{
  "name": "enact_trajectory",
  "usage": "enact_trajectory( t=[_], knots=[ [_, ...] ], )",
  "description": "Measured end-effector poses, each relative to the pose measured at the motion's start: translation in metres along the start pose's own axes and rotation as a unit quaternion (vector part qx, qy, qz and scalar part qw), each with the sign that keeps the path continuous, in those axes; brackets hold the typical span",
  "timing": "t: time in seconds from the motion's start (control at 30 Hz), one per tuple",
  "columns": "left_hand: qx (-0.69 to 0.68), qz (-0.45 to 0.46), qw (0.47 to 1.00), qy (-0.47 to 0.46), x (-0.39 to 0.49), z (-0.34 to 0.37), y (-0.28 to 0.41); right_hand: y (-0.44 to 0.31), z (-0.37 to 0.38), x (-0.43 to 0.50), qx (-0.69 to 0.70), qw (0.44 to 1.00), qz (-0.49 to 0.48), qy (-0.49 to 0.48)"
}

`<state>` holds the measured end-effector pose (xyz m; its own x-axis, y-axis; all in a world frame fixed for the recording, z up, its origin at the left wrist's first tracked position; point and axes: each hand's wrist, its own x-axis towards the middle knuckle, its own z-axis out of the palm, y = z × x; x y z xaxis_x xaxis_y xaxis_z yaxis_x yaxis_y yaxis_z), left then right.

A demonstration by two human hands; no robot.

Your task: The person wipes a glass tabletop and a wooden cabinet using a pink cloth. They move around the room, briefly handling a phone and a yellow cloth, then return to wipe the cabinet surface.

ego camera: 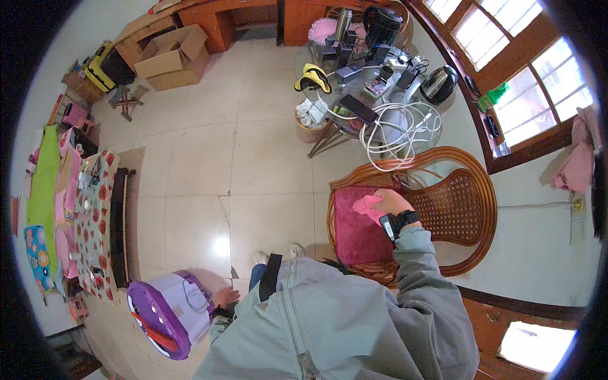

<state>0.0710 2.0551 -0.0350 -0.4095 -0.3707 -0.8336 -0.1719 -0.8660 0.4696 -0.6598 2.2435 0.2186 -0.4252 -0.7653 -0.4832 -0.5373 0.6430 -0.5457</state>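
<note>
My right hand [392,202] is closed on a pink cloth [368,206], held over the dark red seat cushion [358,237] of a rattan armchair [487,213]. Whether the cloth touches the cushion, I cannot tell. Low at the left, my left hand [227,296] hangs with its fingers apart and holds nothing that shows. Just left of it stands a purple and white appliance [178,308] with a cord on its side and a red object on its top.
Beyond the chair is a glass table [304,57] with coiled white cable [389,156], kettles and electronics. A wastebasket [311,133] stands beside it. A cardboard box [171,71] lies farther off; a strawberry-patterned covered table [95,213] is at the left.
</note>
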Motion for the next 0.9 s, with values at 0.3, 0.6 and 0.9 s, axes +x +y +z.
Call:
enact_trajectory(
  t=[0.3,0.6,0.9],
  knots=[
    [0.094,0.031,0.99,-0.098,0.054,-0.001,0.124,-0.104,-0.002,0.067,0.006,0.991,-0.089,0.096],
    [0.203,0.156,0.947,-0.194,0.049,0.312,0.449,-0.332,0.028,0.19,0.037,0.93,-0.352,0.102],
    [0.145,0.15,0.955,-0.211,0.139,0.352,0.518,-0.285,0.001,0.254,0.136,0.974,-0.176,-0.032]
  ],
)
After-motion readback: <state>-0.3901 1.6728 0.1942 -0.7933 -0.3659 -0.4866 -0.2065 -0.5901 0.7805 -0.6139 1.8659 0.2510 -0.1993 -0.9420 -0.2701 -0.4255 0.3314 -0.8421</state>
